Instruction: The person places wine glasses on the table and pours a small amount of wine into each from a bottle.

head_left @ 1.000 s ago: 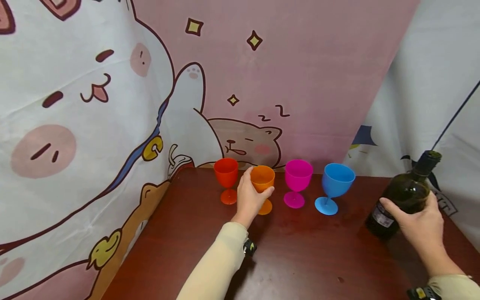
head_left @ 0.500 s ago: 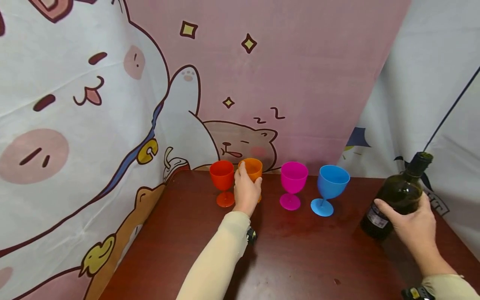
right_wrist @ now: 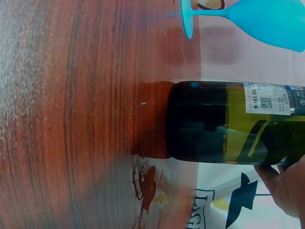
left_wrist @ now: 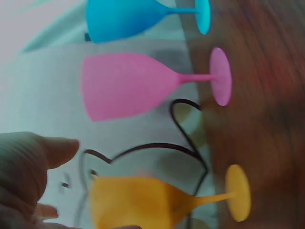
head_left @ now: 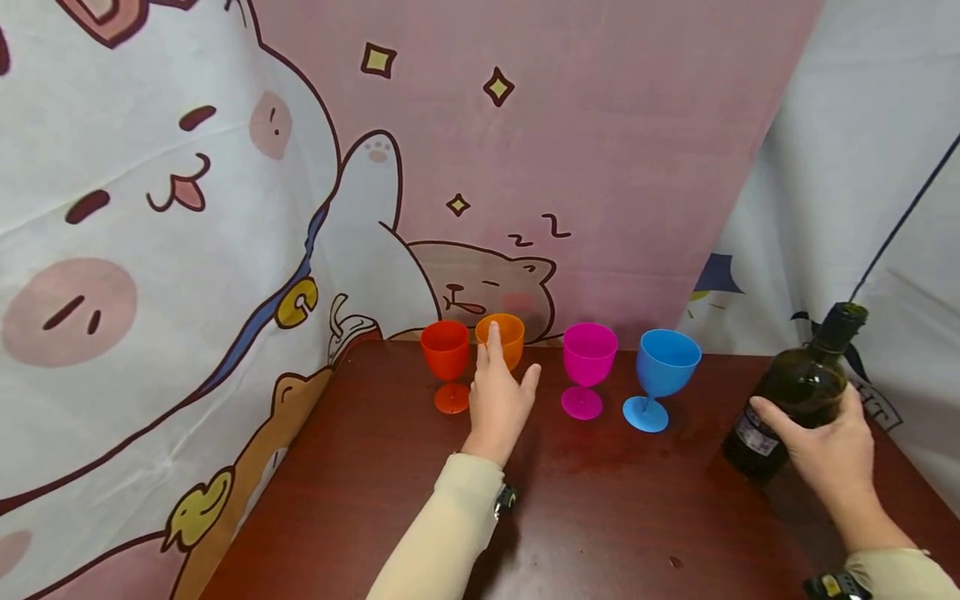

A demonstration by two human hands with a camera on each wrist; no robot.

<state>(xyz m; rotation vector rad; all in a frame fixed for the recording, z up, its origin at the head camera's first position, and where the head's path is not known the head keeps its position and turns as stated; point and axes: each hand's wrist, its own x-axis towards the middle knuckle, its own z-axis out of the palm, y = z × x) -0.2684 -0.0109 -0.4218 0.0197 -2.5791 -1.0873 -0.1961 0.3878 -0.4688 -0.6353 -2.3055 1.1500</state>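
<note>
My left hand (head_left: 501, 404) is just in front of the orange goblet (head_left: 512, 335), fingers extended and thumb spread away from the cup. Its stem and foot are hidden behind the hand in the head view, but the left wrist view shows the goblet's foot (left_wrist: 238, 193) on the table. To its left stands a red goblet (head_left: 447, 354); to its right are a pink goblet (head_left: 590, 358) and a blue goblet (head_left: 667, 367). At the right, my right hand (head_left: 836, 450) grips a dark green wine bottle (head_left: 806, 375) round its body. The bottle is uncorked and leans slightly right.
The goblets form a row along the back of the dark red-brown wooden table (head_left: 600, 517). Behind it hangs a pink and white cartoon cloth (head_left: 622, 167). A thin dark rod or cord (head_left: 903, 218) slants up behind the bottle's mouth.
My left hand has shifted the orange goblet back and left, nearer the red one, then let go, its fingers straightening. My right hand keeps its grip on the wine bottle.
</note>
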